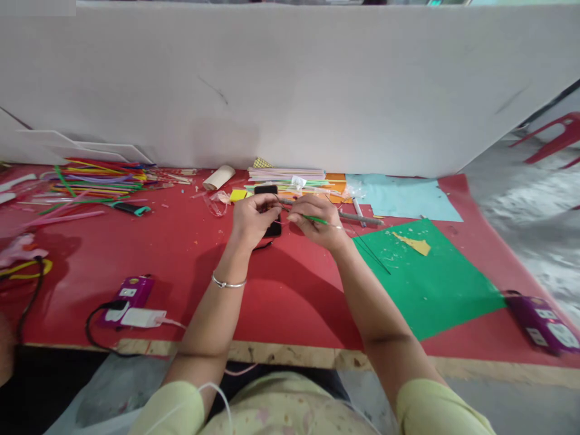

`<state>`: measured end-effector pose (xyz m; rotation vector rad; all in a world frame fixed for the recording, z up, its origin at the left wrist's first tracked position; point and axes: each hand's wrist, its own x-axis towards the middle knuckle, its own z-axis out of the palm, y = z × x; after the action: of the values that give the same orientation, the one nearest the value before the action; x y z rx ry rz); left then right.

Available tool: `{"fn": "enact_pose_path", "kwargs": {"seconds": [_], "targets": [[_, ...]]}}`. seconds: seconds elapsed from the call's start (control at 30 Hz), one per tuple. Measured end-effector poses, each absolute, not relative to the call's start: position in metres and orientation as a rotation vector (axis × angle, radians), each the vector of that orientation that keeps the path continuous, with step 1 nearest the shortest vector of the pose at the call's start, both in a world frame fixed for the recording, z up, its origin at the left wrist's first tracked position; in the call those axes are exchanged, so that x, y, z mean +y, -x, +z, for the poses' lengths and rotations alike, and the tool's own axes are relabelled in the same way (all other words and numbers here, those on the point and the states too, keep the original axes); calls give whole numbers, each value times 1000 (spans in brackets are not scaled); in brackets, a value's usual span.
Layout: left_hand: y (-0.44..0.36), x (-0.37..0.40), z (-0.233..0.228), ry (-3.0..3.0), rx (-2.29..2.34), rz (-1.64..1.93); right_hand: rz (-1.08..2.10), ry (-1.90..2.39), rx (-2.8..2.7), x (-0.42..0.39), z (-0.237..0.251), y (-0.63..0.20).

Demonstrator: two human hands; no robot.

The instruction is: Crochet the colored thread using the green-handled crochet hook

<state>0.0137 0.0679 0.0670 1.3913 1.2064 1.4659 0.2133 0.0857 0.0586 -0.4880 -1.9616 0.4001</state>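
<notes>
Hands met over the middle of the red table (281, 290). Our left hand (255, 219) was curled shut, its fingertips pinched on something small that we could not make out, with a black object (272, 228) lying just under and beyond its knuckles. Our right hand (316, 220) was closed on a thin green stick (317, 220), which poked out between its fingers and pointed toward the left hand; the two hands were almost touching. A dark thin wire (372, 252) ran away from the right wrist across a green sheet (426, 284) that lay to the right of that hand. Beyond the right hand sat a light blue sheet (408, 196) and a stack of pale straws (285, 174). Well to the left of the left hand was a heap of coloured straws (97, 178). Nearer to us, left of the left forearm, lay a purple box (129, 293) with a white plug (142, 317) touching it.
</notes>
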Motion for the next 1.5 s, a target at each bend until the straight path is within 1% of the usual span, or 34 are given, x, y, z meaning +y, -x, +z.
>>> {"fn": "enact_pose_path", "kwargs": {"seconds": [0.1, 0.17, 0.33, 0.43, 0.53, 0.67, 0.8, 0.87, 0.97, 1.1, 1.5], "targets": [[-11, 69, 67, -1400, 1262, 1544, 50, 401, -2055, 87, 54, -211], [-10, 69, 69, -1391, 1264, 1574, -92, 395, -2095, 87, 50, -210], [-9, 66, 74, -1359, 1219, 1596, -262, 400, -2069, 92, 36, -206], [-10, 66, 74, -1337, 1212, 1607, -279, 359, -2027, 92, 35, -204], [-10, 66, 76, -1270, 1180, 1600, -89, 346, -1946, 86, 43, -202], [-11, 63, 80, -1231, 1146, 1524, 380, 428, -1735, 80, 53, -199], [-13, 58, 86, -1196, 1087, 1474, 844, 531, -1454, 83, 51, -194], [-14, 57, 88, -1167, 1042, 1449, 1000, 550, -1288, 86, 49, -191], [-16, 56, 89, -1143, 1010, 1416, 1084, 565, -1149, 89, 50, -189], [-17, 56, 87, -1137, 995, 1390, 1125, 561, -1094, 89, 54, -189], [-21, 59, 84, -1075, 969, 1397, 1138, 583, -1091, 89, 54, -189]]}}
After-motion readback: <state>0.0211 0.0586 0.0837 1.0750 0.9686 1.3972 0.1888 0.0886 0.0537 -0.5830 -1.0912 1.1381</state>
